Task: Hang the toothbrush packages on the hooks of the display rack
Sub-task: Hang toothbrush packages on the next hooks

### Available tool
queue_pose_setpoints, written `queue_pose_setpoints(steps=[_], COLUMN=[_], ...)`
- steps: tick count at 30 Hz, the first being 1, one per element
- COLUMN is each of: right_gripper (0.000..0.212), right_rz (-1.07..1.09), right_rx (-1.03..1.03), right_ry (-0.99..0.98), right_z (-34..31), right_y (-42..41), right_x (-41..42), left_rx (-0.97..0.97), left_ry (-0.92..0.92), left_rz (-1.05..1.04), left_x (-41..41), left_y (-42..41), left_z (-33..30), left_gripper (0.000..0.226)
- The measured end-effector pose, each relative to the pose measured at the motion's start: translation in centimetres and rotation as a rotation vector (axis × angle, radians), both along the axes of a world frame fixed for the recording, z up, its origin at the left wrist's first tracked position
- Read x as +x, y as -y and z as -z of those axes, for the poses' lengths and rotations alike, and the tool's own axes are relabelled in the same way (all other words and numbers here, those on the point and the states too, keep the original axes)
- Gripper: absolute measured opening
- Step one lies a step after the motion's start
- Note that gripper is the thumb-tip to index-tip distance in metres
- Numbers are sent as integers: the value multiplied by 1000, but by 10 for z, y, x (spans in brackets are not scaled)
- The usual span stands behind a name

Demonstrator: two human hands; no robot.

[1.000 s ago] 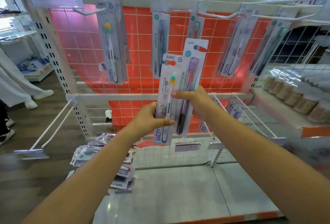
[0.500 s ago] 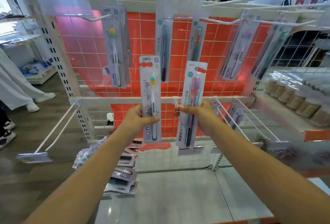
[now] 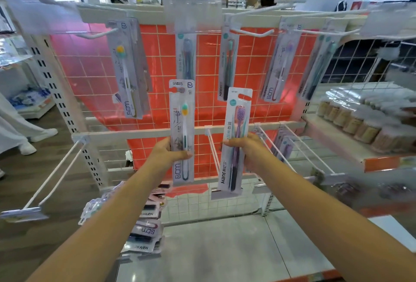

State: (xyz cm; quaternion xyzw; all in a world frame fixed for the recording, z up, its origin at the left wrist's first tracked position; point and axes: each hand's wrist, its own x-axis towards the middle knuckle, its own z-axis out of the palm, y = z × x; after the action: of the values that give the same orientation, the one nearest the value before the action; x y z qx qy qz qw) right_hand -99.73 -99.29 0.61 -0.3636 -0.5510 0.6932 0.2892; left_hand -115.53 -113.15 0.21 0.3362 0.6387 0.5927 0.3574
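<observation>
- Left hand (image 3: 167,154) grips the BDM pkg (image 3: 182,132) round its lower half, thumb across the front; pkg upright, in front of the mid crossbar (image 3: 139,133).
- Right hand (image 3: 247,153) pinches the Hane pkg (image 3: 235,140) at mid-height, fingers curled behind, thumb in front; pkg tilted slightly, top leaning right. The two pkgs are apart, side by side, neither on a hook.
- Between the hands: an empty double-wire hook (image 3: 213,146) juts toward the camera from the crossbar, just left of the Hane pkg.
- Right of the right hand: more wire hooks (image 3: 299,146) w/ a few pkgs hung at the back, partly hidden by the wrist.
- Top row: hung pkgs (image 3: 128,72) on white hooks, 5 groups across; clear plastic price-tag flaps (image 3: 193,11) at the hook tips partly cover the card tops.
- Far-left lower hook (image 3: 54,173) slopes down, bare, w/ a tag holder at its tip.
- Loose pile of pkgs (image 3: 146,225) lies at the left edge of the base shelf (image 3: 225,248), under the left forearm.
- Materials: pkgs = flat clear blister over pale card, rounded hang slot on top; BDM brush white w/ yellow-teal head, Hane brush purple. Rack = white wire grid (image 3: 258,61) over glossy red-orange backing; uprights perforated metal; base shelf smooth grey-white.
- Right side shelf holds jars (image 3: 360,122), blurred.
</observation>
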Motion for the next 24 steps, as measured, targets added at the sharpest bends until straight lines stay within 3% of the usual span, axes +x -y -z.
queue_pose_setpoints(steps=[4, 9, 24], right_gripper=[30, 18, 19], right_rz=[31, 33, 17], right_rx=[9, 24, 112], right_ry=[-21, -54, -44], right_z=[2, 1, -11], right_y=[-11, -31, -98], right_x=[16, 44, 116], left_rx=[14, 20, 21], left_ry=[14, 32, -6], left_rz=[10, 3, -26], left_x=[19, 47, 121], left_y=[-16, -36, -101], left_z=[-2, -1, -8], left_gripper=[24, 24, 26])
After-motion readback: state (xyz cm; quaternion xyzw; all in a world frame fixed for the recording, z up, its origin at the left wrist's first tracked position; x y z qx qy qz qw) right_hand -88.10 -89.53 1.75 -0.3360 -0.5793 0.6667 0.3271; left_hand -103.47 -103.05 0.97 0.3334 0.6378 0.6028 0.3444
